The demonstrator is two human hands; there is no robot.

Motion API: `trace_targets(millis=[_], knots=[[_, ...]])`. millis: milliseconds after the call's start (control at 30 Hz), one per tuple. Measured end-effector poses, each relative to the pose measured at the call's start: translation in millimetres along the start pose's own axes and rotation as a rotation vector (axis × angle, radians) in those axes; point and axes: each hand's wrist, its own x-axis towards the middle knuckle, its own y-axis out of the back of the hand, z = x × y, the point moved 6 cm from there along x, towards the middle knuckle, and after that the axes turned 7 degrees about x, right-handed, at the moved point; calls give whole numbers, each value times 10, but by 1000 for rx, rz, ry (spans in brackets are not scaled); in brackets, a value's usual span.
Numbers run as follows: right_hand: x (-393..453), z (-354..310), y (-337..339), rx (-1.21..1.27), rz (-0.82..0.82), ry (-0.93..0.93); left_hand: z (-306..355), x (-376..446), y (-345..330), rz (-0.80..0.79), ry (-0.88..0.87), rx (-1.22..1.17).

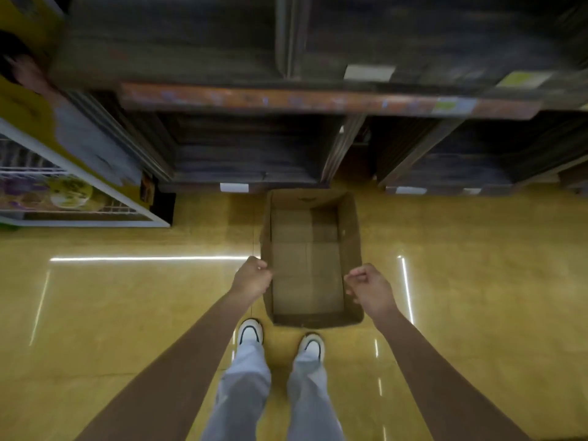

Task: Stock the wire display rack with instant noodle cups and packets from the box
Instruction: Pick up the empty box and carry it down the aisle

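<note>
here, left hand point(252, 276) curled, right hand point(369, 286) curled

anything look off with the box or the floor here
Nothing is spilled or damaged. The one odd thing for a stocking job: the cardboard box on the floor looks empty, only its bare bottom showing. The left hand and right hand are at its side walls.

A single wide-angle head view looks steeply down from standing height at the floor point(127, 297). It faces toward 12 o'clock, where dark shelving point(248, 148) rises. The box point(351, 237) lies near centre, the wire rack point(63, 198) at 9 o'clock.
</note>
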Motion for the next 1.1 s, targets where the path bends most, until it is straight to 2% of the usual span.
trace_targets(millis=[133,233,400,467,533,567,633,700,733,800,967,1100], knots=[[1099,776,-323,-58,-29,-68,-544,1148,-462,12,95,52],[1911,1306,-526,-188,-80,-75,-810,1961,-780,63,98,137],[2798,1851,-653,-409,-52,-67,-979,2927,-1086,220,81,398],[3010,1866,-652,-544,42,34,-959,3086,-1075,388,59,520],[3134,1861,-609,-581,208,119,-935,3192,-1045,550,33,624],[3210,1932,-609,-546,237,88,-979,3268,-1029,568,61,617],[3360,2112,-637,-450,216,-67,-1169,3393,-1038,499,172,510],[3383,2150,-651,-440,207,-179,-1279,3338,-1043,446,173,523],[3342,2100,-633,-473,226,-178,-1278,3237,-1025,451,134,566],[3188,1900,-593,-544,257,-101,-1224,2954,-926,489,84,621],[2544,1220,-588,-632,169,53,-1149,2081,-388,552,156,565],[1895,696,-542,-610,96,144,-996,1283,4,646,225,370]])
